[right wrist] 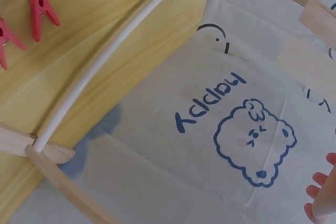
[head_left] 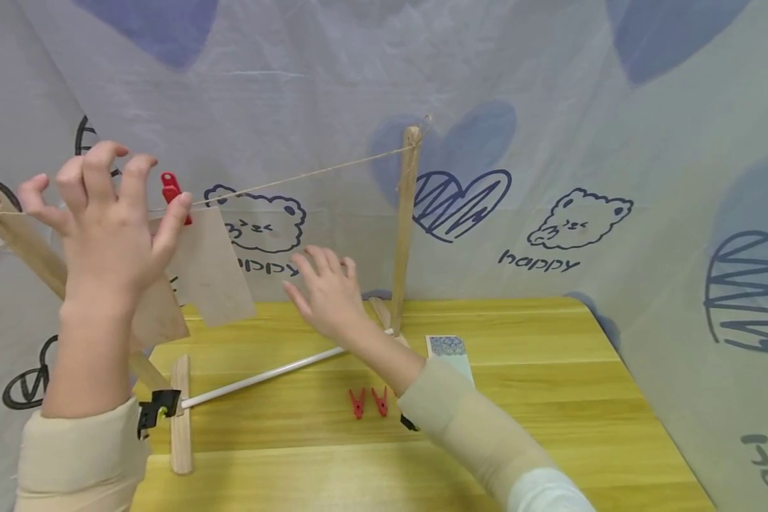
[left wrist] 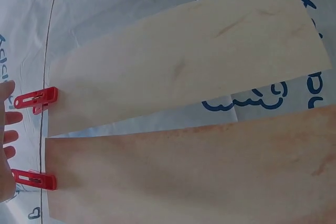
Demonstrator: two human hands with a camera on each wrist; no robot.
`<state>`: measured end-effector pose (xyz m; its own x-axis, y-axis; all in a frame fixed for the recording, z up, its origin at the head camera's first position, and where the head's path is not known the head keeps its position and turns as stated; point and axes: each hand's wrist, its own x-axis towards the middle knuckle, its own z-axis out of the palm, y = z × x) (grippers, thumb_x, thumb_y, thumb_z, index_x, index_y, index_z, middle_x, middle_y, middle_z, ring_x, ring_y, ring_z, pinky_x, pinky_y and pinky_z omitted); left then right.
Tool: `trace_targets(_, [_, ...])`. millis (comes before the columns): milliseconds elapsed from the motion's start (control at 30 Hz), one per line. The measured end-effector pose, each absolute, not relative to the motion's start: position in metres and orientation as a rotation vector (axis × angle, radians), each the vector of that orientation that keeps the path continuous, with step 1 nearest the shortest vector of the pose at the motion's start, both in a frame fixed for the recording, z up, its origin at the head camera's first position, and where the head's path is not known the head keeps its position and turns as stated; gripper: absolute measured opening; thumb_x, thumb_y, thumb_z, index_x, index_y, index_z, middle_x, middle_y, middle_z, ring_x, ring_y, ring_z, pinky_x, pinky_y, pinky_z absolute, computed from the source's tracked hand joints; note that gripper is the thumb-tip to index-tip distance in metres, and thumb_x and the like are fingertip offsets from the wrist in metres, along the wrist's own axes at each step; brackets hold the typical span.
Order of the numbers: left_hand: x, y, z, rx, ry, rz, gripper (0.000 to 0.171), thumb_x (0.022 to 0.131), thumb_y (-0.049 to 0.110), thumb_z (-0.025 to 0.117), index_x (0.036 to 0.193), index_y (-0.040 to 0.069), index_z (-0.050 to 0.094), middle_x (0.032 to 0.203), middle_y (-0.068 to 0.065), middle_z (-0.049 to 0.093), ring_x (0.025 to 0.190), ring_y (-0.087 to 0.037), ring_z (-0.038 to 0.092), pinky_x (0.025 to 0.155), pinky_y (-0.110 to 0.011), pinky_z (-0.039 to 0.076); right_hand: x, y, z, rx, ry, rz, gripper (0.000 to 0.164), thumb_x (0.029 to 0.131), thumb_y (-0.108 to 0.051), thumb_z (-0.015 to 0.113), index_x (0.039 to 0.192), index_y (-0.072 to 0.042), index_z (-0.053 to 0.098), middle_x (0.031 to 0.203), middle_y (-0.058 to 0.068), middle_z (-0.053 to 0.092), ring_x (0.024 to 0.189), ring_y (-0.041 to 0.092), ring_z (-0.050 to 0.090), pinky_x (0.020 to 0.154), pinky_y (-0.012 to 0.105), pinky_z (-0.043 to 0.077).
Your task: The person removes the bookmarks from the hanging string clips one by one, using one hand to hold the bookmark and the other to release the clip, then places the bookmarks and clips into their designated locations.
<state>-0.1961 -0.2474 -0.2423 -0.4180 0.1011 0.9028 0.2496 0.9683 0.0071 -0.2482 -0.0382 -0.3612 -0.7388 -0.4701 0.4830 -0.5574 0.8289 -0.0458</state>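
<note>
My left hand is raised beside the string, fingers spread and bent, holding nothing. Its thumb overlaps a red clothespin in the head view; whether they touch I cannot tell. Two pale beige sheets hang from the string, one in front and one partly behind my left wrist. In the left wrist view, an upper clothespin and a lower clothespin clip them on. My right hand hovers lower, right of the sheets, fingers loosely bent around nothing.
A wooden post carries the string's right end; a slanted post carries the left. A white rod joins their feet. Two red clothespins and a patterned card lie on the wooden table. Printed cloth hangs behind.
</note>
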Motion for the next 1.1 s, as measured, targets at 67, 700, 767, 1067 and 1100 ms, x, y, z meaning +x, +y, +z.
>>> trace_targets(67, [-0.194, -0.250, -0.240, -0.250, -2.038, -0.152, 0.052, 0.092, 0.047, 0.039, 0.117, 0.001, 0.044, 0.125, -0.020, 0.032, 0.112, -0.037, 0.022, 0.094, -0.056, 0.001, -0.247, -0.043, -0.360, 0.784, -2.551, 0.252, 0.045, 0.095, -0.048, 0.034, 0.133, -0.024, 0.039, 0.139, 0.001, 0.034, 0.128, 0.017, 0.029, 0.099, 0.041, 0.025])
trace_targets(700, [-0.191, -0.258, -0.226, -0.309, -2.121, -0.070, 0.049, 0.093, 0.045, 0.036, 0.111, 0.001, 0.049, 0.127, -0.018, 0.029, 0.114, -0.037, 0.019, 0.091, -0.058, 0.003, -0.244, -0.077, -0.342, 0.806, -2.553, 0.174, 0.047, 0.095, -0.051, 0.028, 0.136, -0.028, 0.035, 0.141, -0.002, 0.032, 0.129, 0.014, 0.027, 0.099, 0.038, 0.024])
trace_targets(767, [-0.191, -0.258, -0.225, -0.311, -2.123, -0.061, 0.048, 0.093, 0.044, 0.036, 0.110, 0.001, 0.049, 0.127, -0.018, 0.029, 0.114, -0.037, 0.019, 0.091, -0.059, 0.003, -0.243, -0.080, -0.341, 0.806, -2.566, 0.160, 0.048, 0.095, -0.052, 0.026, 0.137, -0.029, 0.033, 0.142, -0.003, 0.031, 0.130, 0.014, 0.027, 0.099, 0.038, 0.024])
trace_targets(1067, [-0.187, -0.255, -0.218, -0.305, -2.247, -0.001, 0.064, 0.092, 0.057, 0.018, 0.110, 0.003, 0.047, 0.131, -0.017, 0.026, 0.118, -0.037, 0.017, 0.093, -0.059, 0.001, -0.241, -0.089, -0.342, 0.805, -2.635, 0.124, 0.049, 0.095, -0.053, 0.020, 0.138, -0.032, 0.030, 0.140, -0.005, 0.031, 0.128, 0.012, 0.027, 0.100, 0.038, 0.023])
trace_targets(1100, [-0.186, -0.255, -0.217, -0.302, -2.269, 0.013, 0.066, 0.091, 0.058, 0.016, 0.110, 0.003, 0.046, 0.130, -0.017, 0.025, 0.118, -0.037, 0.016, 0.092, -0.059, 0.002, -0.241, -0.090, -0.343, 0.806, -2.640, 0.127, 0.049, 0.095, -0.053, 0.019, 0.138, -0.032, 0.030, 0.140, -0.005, 0.031, 0.128, 0.012, 0.027, 0.101, 0.038, 0.023])
